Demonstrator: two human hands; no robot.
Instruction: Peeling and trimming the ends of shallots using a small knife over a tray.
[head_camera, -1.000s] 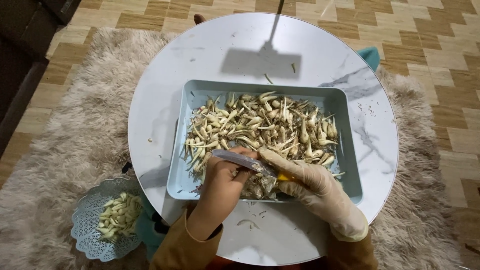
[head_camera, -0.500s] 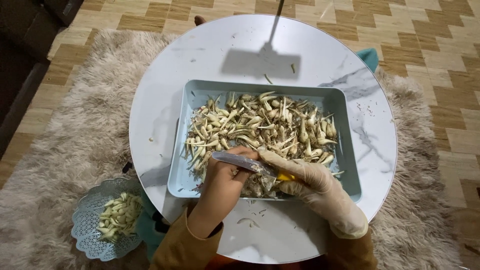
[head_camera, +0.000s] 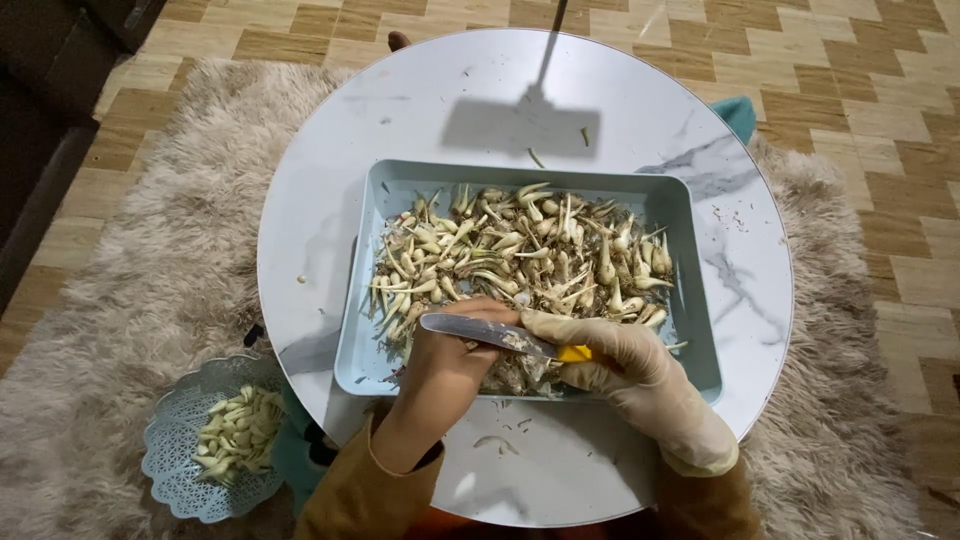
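A pale blue rectangular tray (head_camera: 358, 345) sits on a round white marble-look table (head_camera: 320, 200) and holds several small white bulbs with roots (head_camera: 520, 250). My right hand (head_camera: 620, 365), in a thin beige glove, grips a knife (head_camera: 485, 334) with a yellow handle, its blade pointing left over the tray's near edge. My bare left hand (head_camera: 450, 365) is closed just under the blade, fingers curled on something small that I cannot make out.
A light blue lattice bowl (head_camera: 170, 450) with peeled pale pieces (head_camera: 235, 430) rests on the shaggy beige rug (head_camera: 150, 300) at lower left. Bits of peel lie on the table near me. Dark furniture stands at far left, wood-pattern floor beyond.
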